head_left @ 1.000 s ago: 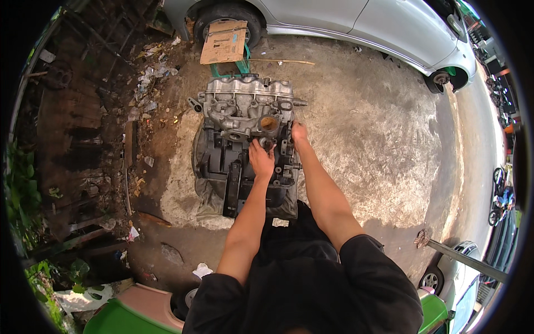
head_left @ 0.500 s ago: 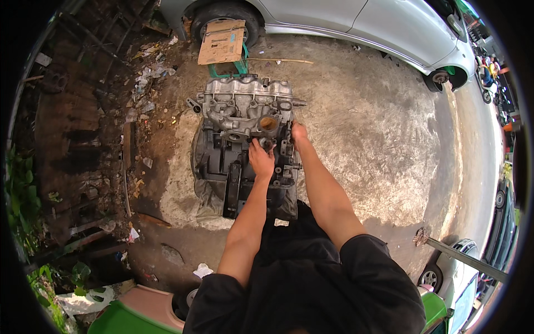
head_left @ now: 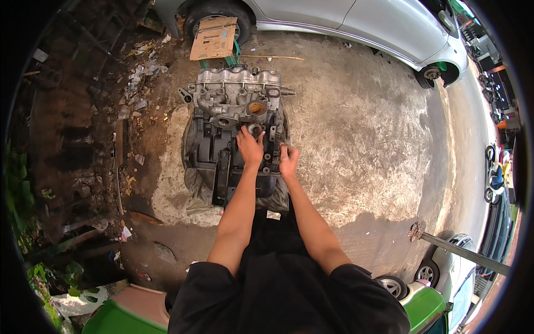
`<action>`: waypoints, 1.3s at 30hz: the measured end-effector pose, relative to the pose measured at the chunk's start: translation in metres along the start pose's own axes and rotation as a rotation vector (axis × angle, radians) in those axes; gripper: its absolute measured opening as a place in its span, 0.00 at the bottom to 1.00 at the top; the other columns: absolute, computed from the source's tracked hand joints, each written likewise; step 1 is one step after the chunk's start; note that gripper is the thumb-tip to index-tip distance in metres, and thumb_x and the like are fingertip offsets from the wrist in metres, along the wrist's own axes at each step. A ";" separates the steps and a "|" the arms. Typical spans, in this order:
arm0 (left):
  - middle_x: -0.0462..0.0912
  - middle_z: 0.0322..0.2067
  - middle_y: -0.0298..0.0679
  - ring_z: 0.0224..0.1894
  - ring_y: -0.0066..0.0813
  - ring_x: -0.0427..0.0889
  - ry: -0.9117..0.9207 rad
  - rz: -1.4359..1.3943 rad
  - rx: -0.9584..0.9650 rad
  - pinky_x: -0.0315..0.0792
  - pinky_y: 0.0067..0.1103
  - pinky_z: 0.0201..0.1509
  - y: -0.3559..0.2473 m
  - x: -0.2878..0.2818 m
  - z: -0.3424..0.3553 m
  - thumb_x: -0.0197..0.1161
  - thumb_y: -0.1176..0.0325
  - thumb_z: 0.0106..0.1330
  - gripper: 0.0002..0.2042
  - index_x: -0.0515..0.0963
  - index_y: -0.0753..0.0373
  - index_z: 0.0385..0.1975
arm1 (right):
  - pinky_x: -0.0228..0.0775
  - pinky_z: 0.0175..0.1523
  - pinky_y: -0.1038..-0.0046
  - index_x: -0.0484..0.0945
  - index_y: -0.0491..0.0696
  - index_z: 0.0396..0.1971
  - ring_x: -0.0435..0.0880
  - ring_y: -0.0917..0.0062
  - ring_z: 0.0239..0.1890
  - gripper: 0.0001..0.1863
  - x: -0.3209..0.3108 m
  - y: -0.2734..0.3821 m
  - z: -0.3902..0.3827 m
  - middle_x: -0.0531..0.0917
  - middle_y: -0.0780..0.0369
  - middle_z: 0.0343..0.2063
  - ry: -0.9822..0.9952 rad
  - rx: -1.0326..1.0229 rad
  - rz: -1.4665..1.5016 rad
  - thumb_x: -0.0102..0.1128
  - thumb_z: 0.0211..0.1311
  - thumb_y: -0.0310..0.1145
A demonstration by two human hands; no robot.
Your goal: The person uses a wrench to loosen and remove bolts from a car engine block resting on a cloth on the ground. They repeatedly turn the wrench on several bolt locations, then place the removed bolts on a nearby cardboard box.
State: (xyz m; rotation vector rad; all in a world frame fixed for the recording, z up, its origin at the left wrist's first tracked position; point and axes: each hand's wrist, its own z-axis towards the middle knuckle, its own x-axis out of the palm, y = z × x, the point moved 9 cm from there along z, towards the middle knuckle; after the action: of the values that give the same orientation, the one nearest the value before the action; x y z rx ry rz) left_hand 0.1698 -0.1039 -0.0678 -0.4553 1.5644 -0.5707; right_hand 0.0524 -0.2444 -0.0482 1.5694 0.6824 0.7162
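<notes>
A bare engine block (head_left: 208, 150) stands on the ground in front of me, its silvery cast-metal top (head_left: 239, 78) at the far side. My left hand (head_left: 250, 149) reaches over the middle of the block, its thumb and fingers around a round metal fitting (head_left: 255, 129) just below the intake manifold (head_left: 228, 108). At the right side of the block is my right hand (head_left: 288, 161), closed with the fingers curled. Whatever it pinches is too small or hidden to make out.
A green stool (head_left: 233, 58) topped with cardboard (head_left: 214, 38) stands behind the engine, next to a silver car (head_left: 311, 14). Dark cloth (head_left: 194, 197) lies under the block. Litter (head_left: 142, 78) and a wooden plank (head_left: 121, 147) are on the left. A metal bar (head_left: 464, 253) juts in at lower right.
My right hand has drawn back toward me along the engine's right side. The left hand stays at the round fitting. The whole view has shifted slightly.
</notes>
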 end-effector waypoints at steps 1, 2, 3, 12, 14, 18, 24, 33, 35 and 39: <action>0.73 0.58 0.58 0.62 0.56 0.71 0.043 0.028 -0.014 0.71 0.44 0.64 0.002 0.001 -0.001 0.72 0.60 0.67 0.34 0.62 0.72 0.64 | 0.45 0.25 0.69 0.60 0.44 0.17 0.54 0.85 0.18 0.24 -0.003 0.000 -0.003 0.60 0.70 0.13 -0.009 -0.052 0.019 0.52 0.77 0.34; 0.71 0.59 0.59 0.63 0.56 0.70 0.082 0.053 -0.023 0.70 0.44 0.64 0.002 0.001 -0.001 0.71 0.62 0.68 0.34 0.61 0.71 0.66 | 0.45 0.27 0.70 0.59 0.44 0.18 0.54 0.85 0.21 0.24 -0.005 -0.009 -0.001 0.60 0.69 0.16 0.016 -0.005 -0.004 0.52 0.76 0.34; 0.70 0.61 0.59 0.64 0.57 0.68 0.143 0.083 -0.041 0.69 0.44 0.65 0.002 0.003 -0.001 0.70 0.65 0.69 0.34 0.59 0.71 0.68 | 0.46 0.28 0.71 0.59 0.44 0.18 0.54 0.84 0.21 0.24 -0.010 -0.011 0.002 0.60 0.69 0.16 -0.016 -0.051 0.051 0.52 0.76 0.34; 0.60 0.68 0.61 0.70 0.60 0.60 0.395 0.263 0.037 0.61 0.46 0.70 -0.001 -0.026 -0.063 0.63 0.64 0.72 0.43 0.43 0.62 0.80 | 0.52 0.31 0.73 0.67 0.45 0.31 0.54 0.83 0.24 0.10 -0.083 -0.048 0.024 0.58 0.69 0.21 -0.117 0.106 0.365 0.49 0.76 0.31; 0.62 0.67 0.60 0.69 0.58 0.61 0.421 0.293 0.087 0.59 0.48 0.71 -0.001 -0.036 -0.076 0.61 0.63 0.72 0.39 0.48 0.61 0.79 | 0.57 0.31 0.74 0.68 0.44 0.39 0.59 0.83 0.24 0.07 -0.084 -0.058 0.035 0.62 0.69 0.23 -0.052 0.198 0.295 0.51 0.75 0.32; 0.66 0.64 0.58 0.67 0.58 0.63 0.412 0.332 0.131 0.59 0.47 0.71 0.007 -0.056 -0.086 0.62 0.64 0.71 0.37 0.54 0.60 0.78 | 0.63 0.31 0.73 0.65 0.43 0.55 0.64 0.81 0.24 0.15 -0.073 -0.084 0.054 0.68 0.67 0.25 0.053 0.397 0.199 0.49 0.73 0.27; 0.71 0.59 0.54 0.66 0.55 0.66 0.369 0.202 0.190 0.62 0.45 0.70 0.016 -0.066 -0.096 0.62 0.65 0.69 0.33 0.62 0.59 0.74 | 0.66 0.36 0.73 0.72 0.36 0.55 0.73 0.78 0.32 0.17 -0.052 -0.101 0.077 0.77 0.60 0.36 0.074 0.610 0.383 0.46 0.68 0.19; 0.76 0.56 0.49 0.63 0.50 0.69 0.341 0.191 0.148 0.63 0.41 0.69 0.021 -0.063 -0.089 0.63 0.64 0.68 0.23 0.75 0.60 0.63 | 0.78 0.52 0.69 0.74 0.35 0.52 0.82 0.71 0.42 0.12 -0.037 -0.143 0.048 0.82 0.55 0.43 -0.089 0.657 0.647 0.50 0.80 0.28; 0.76 0.55 0.48 0.63 0.49 0.69 0.358 0.200 0.140 0.63 0.41 0.69 0.021 -0.062 -0.090 0.63 0.64 0.68 0.22 0.77 0.60 0.61 | 0.79 0.53 0.68 0.74 0.36 0.52 0.83 0.70 0.43 0.13 -0.046 -0.158 0.023 0.83 0.55 0.43 -0.294 0.680 0.693 0.49 0.81 0.30; 0.77 0.53 0.47 0.62 0.49 0.70 0.360 0.208 0.150 0.63 0.41 0.68 0.018 -0.063 -0.090 0.63 0.64 0.69 0.19 0.79 0.59 0.59 | 0.80 0.58 0.65 0.75 0.40 0.51 0.84 0.65 0.47 0.13 -0.052 -0.172 -0.002 0.83 0.53 0.48 -0.308 0.772 0.704 0.49 0.81 0.34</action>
State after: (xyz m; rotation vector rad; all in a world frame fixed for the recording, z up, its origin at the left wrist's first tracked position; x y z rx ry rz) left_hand 0.0856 -0.0439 -0.0263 -0.0740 1.8678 -0.6275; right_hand 0.0131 -0.2651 -0.2221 2.6307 0.1412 0.7195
